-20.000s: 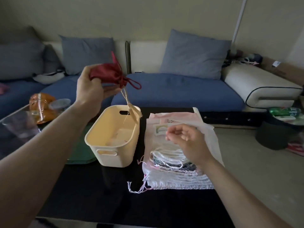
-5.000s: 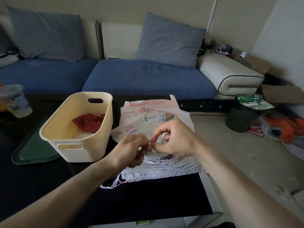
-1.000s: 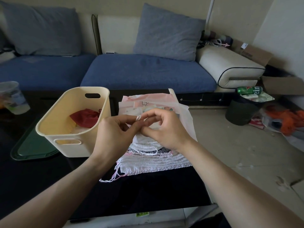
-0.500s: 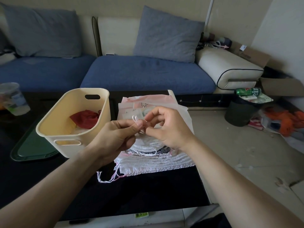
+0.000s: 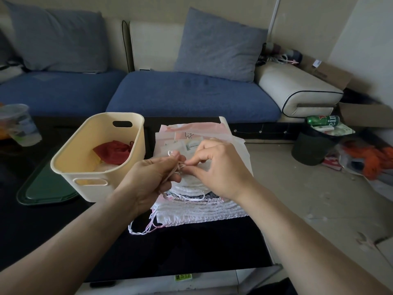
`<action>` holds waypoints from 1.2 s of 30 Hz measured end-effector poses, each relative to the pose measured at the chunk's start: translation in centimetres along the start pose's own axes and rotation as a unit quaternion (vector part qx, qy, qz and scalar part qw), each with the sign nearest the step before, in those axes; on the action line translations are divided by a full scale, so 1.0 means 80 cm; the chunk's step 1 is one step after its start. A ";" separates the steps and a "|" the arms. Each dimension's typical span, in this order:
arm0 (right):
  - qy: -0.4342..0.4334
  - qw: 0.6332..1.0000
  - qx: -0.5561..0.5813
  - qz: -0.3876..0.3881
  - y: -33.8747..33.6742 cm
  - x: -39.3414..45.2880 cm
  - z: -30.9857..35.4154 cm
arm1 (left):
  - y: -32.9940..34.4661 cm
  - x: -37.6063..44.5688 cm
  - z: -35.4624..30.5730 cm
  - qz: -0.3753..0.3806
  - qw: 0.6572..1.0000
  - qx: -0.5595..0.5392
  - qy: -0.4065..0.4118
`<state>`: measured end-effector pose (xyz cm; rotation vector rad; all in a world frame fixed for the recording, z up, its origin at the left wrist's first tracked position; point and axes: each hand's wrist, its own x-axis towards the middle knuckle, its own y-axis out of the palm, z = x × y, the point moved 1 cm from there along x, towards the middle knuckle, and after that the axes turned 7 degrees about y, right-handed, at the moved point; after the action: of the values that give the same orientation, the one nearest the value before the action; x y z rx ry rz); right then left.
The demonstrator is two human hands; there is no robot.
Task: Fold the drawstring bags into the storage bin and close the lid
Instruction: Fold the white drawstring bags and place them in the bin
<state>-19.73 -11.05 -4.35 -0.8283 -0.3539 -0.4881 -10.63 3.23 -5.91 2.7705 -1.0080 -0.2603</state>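
Both hands meet mid-frame: the left hand [image 5: 148, 179] grips a bundled cord [image 5: 177, 167] and the right hand [image 5: 221, 167] pinches its end, above the bag pile [image 5: 200, 207]. Best to wind it snug before folding. The bin [image 5: 95, 154], left of centre, holds a red bag [image 5: 112, 151]; its near side is open, but the pile lies near the desk [image 5: 191, 252] edge.

Both my forearms reach in from the near edge and meet at the middle; my left hand [image 5: 148, 179] is curled, thumb and forefinger pinching a thin white cord [image 5: 177, 165]; my right hand [image 5: 221, 167] sits just beside it on the right, back of the hand up, fingertips [image 5: 191, 161] pinching the same cord; the two hands touch at the fingertips.
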 end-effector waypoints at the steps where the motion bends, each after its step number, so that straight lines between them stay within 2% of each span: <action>1: -0.004 1.000 -0.013 -0.002 0.000 0.000 0.001 | -0.003 0.000 -0.001 -0.014 0.999 0.032 0.020; 3: 0.008 0.999 -0.044 0.016 -0.001 0.000 0.000 | -0.009 0.001 -0.002 -0.048 0.993 0.092 0.063; 5: 0.040 0.994 -0.083 0.066 -0.002 0.000 -0.002 | -0.017 0.002 -0.005 -0.069 0.983 0.138 0.100; 9: 0.107 0.972 -0.125 0.169 -0.004 -0.006 -0.003 | -0.031 0.007 -0.004 -0.117 0.914 0.337 0.192; 13: 0.142 0.949 -0.147 0.239 -0.001 -0.012 0.003 | -0.033 0.012 0.006 -0.141 0.903 0.354 0.196; 17: 0.147 0.937 -0.170 0.269 -0.002 -0.013 0.013 | -0.025 0.017 0.014 -0.172 0.911 0.331 0.179; 19: 0.128 0.943 -0.165 0.261 -0.004 -0.017 0.020 | -0.022 0.019 0.017 -0.169 0.914 0.327 0.172; 22: 0.061 0.981 -0.070 0.171 -0.003 -0.025 0.033 | -0.020 0.024 0.019 -0.154 0.918 0.328 0.163; 24: 0.048 0.986 0.028 0.155 0.003 -0.027 0.038 | -0.018 0.022 0.021 -0.126 0.909 0.364 0.162; 27: 0.112 0.955 0.173 0.212 0.006 -0.031 0.034 | -0.014 0.018 0.024 -0.076 0.905 0.387 0.159; 29: 0.148 0.925 0.252 0.241 0.002 -0.032 0.030 | -0.013 0.018 0.022 -0.084 0.915 0.360 0.158; 31: 0.165 0.908 0.293 0.252 -0.002 -0.032 0.030 | -0.014 0.020 0.016 -0.103 0.922 0.334 0.169; 36: 0.184 0.890 0.318 0.270 -0.015 -0.021 0.030 | -0.008 0.021 0.008 -0.164 0.903 0.340 0.204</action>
<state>-22.08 -9.43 -2.92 -0.1573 0.0845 0.0177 -9.13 2.59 -6.87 3.3711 -0.5868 0.7519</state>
